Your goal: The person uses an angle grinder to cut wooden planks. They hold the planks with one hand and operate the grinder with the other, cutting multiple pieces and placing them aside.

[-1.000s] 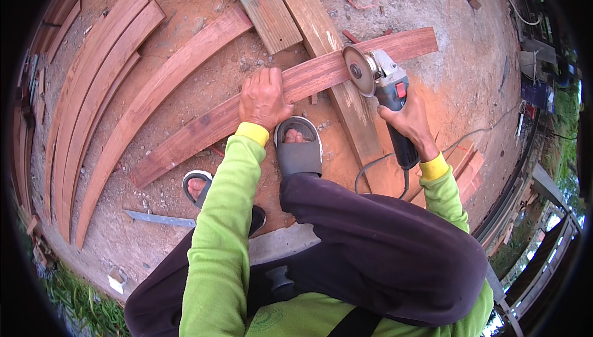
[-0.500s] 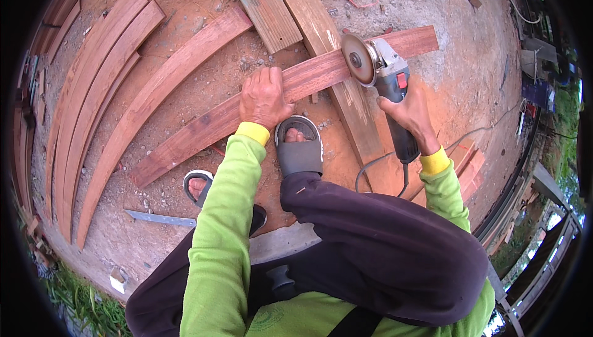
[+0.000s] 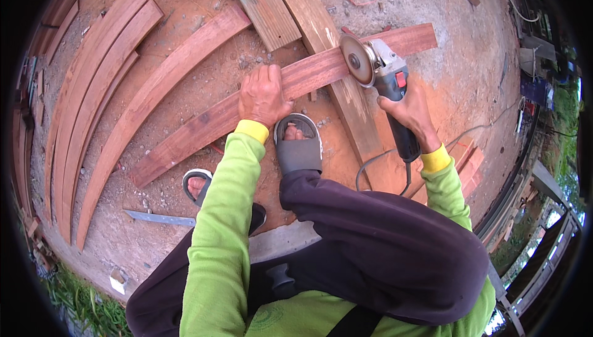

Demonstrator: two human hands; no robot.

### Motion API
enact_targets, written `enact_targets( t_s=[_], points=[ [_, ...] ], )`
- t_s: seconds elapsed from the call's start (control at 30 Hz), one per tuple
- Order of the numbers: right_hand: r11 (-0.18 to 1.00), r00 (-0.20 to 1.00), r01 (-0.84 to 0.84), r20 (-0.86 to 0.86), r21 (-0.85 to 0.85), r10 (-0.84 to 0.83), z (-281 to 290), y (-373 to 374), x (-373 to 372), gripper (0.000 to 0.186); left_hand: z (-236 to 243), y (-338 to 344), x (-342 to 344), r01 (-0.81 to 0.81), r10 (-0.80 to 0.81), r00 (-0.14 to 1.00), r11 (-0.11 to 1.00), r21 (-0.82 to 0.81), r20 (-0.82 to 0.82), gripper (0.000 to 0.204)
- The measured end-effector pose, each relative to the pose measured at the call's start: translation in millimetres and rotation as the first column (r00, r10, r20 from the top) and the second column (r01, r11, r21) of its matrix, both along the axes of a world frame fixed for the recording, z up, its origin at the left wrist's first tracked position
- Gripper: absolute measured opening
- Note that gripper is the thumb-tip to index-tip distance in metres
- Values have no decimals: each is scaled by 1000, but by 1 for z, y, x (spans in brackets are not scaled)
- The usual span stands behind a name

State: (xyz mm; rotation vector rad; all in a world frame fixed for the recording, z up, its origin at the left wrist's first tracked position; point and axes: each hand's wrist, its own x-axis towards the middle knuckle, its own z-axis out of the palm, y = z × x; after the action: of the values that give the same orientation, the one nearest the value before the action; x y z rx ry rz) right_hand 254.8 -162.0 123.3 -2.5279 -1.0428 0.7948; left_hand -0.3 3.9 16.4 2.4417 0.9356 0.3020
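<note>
1. Head view: left hand (image 3: 262, 95), fingers together, clamped on the reddish board.
2. Reddish board (image 3: 312, 73): under the left fingers, extending to either side of them.
3. Right hand (image 3: 409, 113): fingers wrapped around the angle grinder.
4. Angle grinder (image 3: 401, 139): within the right fingers; disc (image 3: 356, 58) beyond them, at the board, contact unclear.
5. Brown timber (image 3: 353, 118): crosswise beneath the board, between both hands' fingers.
6. Curved plank (image 3: 154, 95): left of the left fingers, apart.
</note>
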Motion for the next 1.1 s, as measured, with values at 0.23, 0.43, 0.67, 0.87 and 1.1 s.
enact_targets(
  t_s=[0.23,0.43,0.67,0.87,1.1],
  points=[
    [1000,1000,-12,-3,-20,12,2,3,-1,55,1,0,0,-7,7,1000,1000,2,-11,54],
    [999,999,-28,33,46,27,-2,2,-2,50,2,0,0,-2,2,1000,1000,4,-11,53],
    [993,1000,-25,-15,117,27,-1,5,-3,50,2,0,2,-2,2,1000,1000,8,-15,52],
    [998,1000,-23,18,50,22,0,-1,-2,51,2,-1,1,-5,4,1000,1000,12,5,51],
    [1000,1000,-8,-8,23,8,3,1,-6,53,2,1,0,-6,6,999,1000,7,-36,55]
  ],
)
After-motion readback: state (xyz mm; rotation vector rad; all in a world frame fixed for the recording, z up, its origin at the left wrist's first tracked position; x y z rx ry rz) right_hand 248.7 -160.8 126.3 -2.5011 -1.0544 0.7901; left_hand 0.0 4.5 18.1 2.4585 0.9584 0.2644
